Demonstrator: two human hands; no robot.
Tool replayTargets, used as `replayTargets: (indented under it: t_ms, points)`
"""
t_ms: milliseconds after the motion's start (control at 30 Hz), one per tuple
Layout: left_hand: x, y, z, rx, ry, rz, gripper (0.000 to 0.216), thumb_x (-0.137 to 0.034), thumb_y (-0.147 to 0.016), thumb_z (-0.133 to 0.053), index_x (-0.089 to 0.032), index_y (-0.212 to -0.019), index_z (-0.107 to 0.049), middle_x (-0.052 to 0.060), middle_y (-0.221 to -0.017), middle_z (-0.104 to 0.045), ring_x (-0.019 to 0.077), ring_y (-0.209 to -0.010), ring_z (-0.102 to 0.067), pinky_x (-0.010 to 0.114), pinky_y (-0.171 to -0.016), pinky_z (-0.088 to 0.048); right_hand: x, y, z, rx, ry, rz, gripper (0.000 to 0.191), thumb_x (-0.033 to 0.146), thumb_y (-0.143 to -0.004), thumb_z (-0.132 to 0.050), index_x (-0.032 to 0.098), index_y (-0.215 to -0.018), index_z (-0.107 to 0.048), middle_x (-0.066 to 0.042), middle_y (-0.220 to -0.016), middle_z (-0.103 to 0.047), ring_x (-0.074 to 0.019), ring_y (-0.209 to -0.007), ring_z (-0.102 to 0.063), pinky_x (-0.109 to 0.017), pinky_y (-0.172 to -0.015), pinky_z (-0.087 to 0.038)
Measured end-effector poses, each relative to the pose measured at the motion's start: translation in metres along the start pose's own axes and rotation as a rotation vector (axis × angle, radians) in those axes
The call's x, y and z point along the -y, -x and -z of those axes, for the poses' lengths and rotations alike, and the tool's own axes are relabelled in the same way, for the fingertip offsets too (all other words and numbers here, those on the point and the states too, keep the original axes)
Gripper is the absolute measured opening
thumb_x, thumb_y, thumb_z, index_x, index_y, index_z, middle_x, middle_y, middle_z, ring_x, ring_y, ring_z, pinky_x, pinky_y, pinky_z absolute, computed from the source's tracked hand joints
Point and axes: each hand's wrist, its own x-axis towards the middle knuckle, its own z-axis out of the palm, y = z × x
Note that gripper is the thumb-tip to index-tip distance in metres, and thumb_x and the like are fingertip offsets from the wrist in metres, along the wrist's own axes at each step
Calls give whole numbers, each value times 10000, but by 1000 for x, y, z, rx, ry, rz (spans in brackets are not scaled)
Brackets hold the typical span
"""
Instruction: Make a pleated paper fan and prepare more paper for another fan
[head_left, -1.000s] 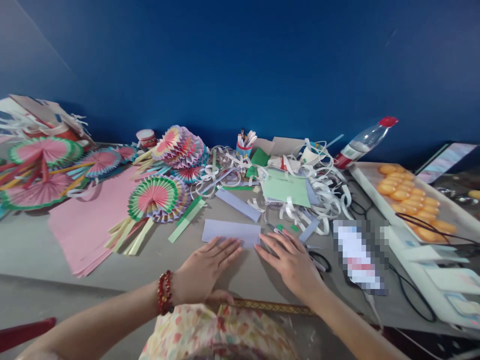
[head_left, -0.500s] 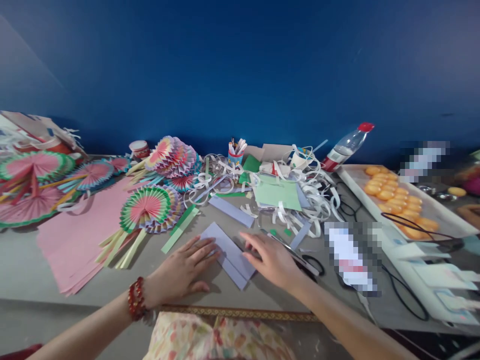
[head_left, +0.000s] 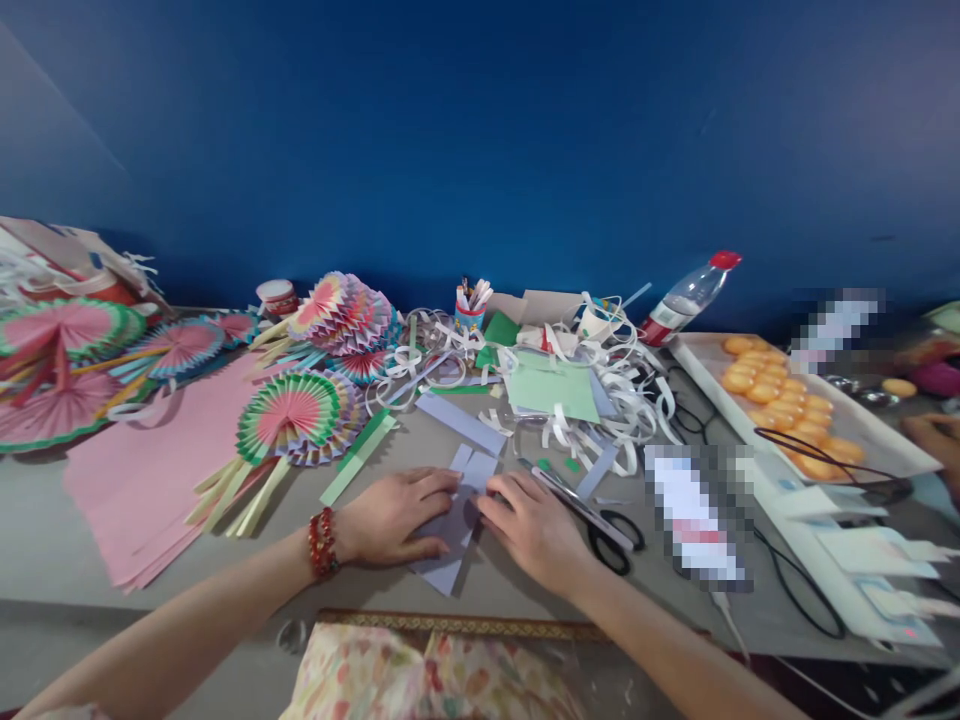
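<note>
Lilac paper lies on the gray tabletop, right of pink sheets. The left hand rests over the paper, thumb apart from fingers; the right hand, fingers bent, touches its right edge, pinching or not I cannot tell. Black-handled scissors lie nearby.

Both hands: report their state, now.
Left hand: open, fingers on the nearest lavender paper.
Right hand: fingers bent at that paper's right edge; grip cannot be told.
</note>
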Motion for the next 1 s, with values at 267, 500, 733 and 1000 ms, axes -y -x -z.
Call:
replayTargets:
  t_ms: [267, 500, 733, 1000]
  points:
    - [-31, -4, 2, -52, -83, 158, 493, -590, -832, -641, -157, -1066, -613, 148, -1224, -595, 307, -1232, -512, 462, -1105, -374, 3, -11, -16, -50, 21, 179, 110, 153, -937, -560, 194, -904, -656, -57, -936, -665, -212, -952, -552, -394, -1004, -422]
    - [-29, 5, 12, 55, -254, 116, 84, -184, -938, -579, -171, -974, -653, 68, -1097, -674, 217, -1020, -590, 378, -895, -453, 1, -3, 2, -22, -71, 118, 127, 159, -933, -547, 193, -942, -670, -71, -996, -685, -221, -979, -563, -375, -897, -456]
    - [-10, 28, -2, -68, -349, 93, 254, -149, -1003, -443, -164, -1147, -653, 104, -1285, -644, 231, -1083, -586, 389, -884, -462, -10, 12, 8, 26, -189, 73, 101, 197, -937, -583, 212, -882, -667, -63, -1063, -691, -216, -1010, -586, -363, -874, -480]
    - [-10, 32, -2, -245, 3, 303, 265, -258, -1038, -405, -198, -986, -658, 53, -1056, -698, 178, -979, -628, 327, -904, -482, -5, 14, 2, -77, -340, -104, 152, 226, -980, -517, 231, -853, -600, -50, -1001, -689, -210, -931, -629, -372, -866, -480]
